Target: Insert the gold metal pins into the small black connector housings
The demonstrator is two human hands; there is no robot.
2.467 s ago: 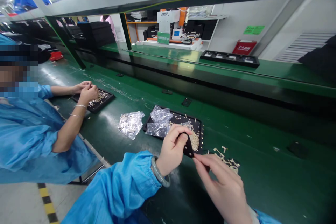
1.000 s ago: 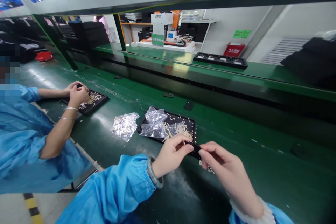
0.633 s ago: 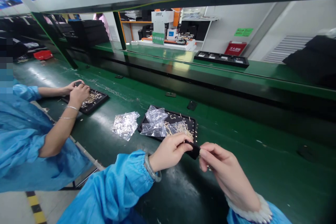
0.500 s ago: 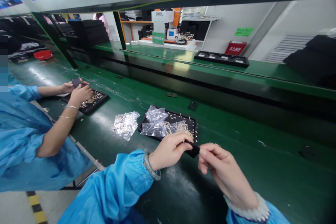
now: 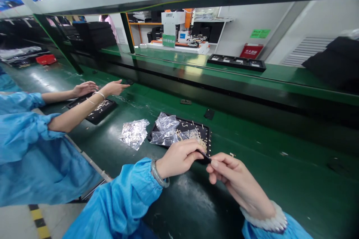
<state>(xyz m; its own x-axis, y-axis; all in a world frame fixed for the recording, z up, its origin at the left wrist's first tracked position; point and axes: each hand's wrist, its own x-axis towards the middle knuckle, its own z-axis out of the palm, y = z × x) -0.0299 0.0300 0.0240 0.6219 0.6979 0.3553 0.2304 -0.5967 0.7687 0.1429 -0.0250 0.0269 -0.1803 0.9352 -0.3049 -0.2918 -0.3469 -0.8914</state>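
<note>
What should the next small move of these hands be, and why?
Perhaps the left hand could tilt the flat black part face-up: pinched there, it shows nearly edge-on, and the right hand is closed in at its other end, so its surface is hard to judge.

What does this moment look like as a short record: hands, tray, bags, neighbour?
Left hand: pinches a black part
Right hand: fingertips at the black part's right end; grip unclear
Tray: on the green bench, beyond the left hand; carries small pale pieces and plastic bags
Loose bag: on the bench, left of the tray
Neighbour's hand: stretched toward a dark plate; contact unclear
</note>
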